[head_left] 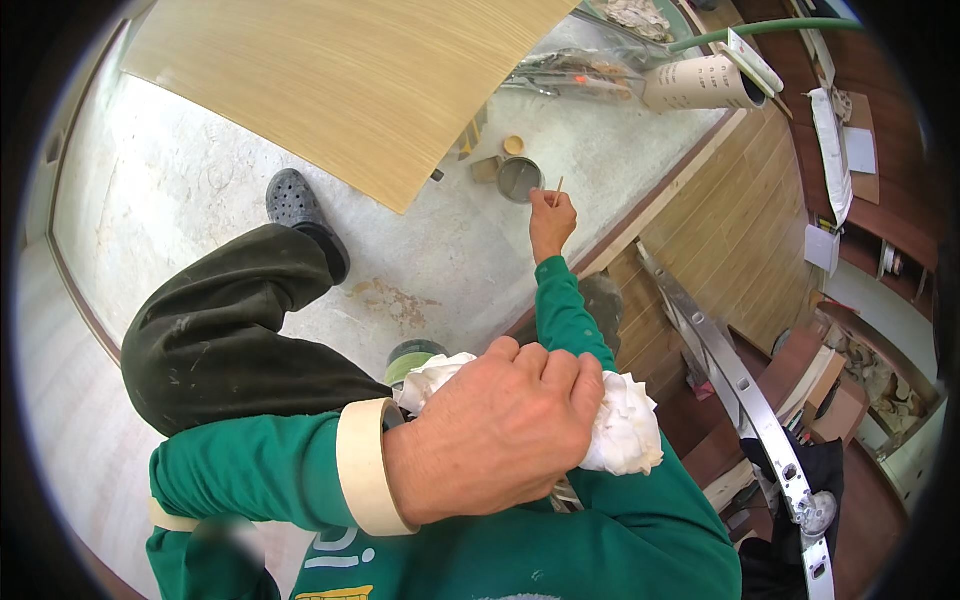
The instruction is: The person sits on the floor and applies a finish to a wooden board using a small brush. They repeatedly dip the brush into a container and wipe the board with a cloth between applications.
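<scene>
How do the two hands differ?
The left hand grips a crumpled white wad; the right hand pinches a thin stick. The left hand has a tape roll around the wrist; the right hand has none. The left hand is nearer the camera; the right hand is farther, near a round container. Both sleeves are green.

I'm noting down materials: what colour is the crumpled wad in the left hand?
The wad is mainly white, best seen in the head view.

Pale stained floor [440,245] beneath the right grip [553,222]; wood-plank floor [745,210] right of it; reddish-brown furniture [887,195] farther right.
</scene>
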A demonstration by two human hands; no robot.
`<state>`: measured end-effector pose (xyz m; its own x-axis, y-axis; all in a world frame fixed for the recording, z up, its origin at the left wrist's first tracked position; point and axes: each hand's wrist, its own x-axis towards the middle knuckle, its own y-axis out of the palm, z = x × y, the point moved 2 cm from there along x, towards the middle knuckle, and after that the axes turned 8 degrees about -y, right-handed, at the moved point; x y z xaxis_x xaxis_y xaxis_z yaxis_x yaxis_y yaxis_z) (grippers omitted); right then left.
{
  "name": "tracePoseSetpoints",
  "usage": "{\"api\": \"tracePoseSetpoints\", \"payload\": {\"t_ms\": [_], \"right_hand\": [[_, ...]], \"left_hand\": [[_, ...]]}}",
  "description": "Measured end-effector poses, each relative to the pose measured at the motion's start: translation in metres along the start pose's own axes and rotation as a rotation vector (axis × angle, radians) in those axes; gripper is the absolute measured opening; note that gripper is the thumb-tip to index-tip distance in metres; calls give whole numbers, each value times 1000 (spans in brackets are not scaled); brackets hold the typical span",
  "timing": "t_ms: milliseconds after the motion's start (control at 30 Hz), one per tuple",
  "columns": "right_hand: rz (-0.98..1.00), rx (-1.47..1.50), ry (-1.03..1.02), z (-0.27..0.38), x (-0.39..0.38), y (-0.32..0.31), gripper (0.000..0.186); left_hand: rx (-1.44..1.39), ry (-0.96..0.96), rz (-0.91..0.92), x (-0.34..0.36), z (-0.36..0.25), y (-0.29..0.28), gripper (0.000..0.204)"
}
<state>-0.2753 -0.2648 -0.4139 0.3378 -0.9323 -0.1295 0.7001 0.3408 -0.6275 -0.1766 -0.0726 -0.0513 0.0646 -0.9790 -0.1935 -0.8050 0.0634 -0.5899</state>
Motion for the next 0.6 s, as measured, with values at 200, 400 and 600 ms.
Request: {"api": "tracePoseSetpoints", "payload": {"t_ms": [200,400,600], "right_hand": [[-20,-46,-33,-1,0,9,28],[-44,-92,-51,4,-1,14,30],[-58,-138,-90,17,-4,13,33]], "left_hand": [[26,14,-44,-4,0,-3,59],[58,29,-37,-7,0,-5,55],[77,40,-60,-9,0,-7,53]]}}
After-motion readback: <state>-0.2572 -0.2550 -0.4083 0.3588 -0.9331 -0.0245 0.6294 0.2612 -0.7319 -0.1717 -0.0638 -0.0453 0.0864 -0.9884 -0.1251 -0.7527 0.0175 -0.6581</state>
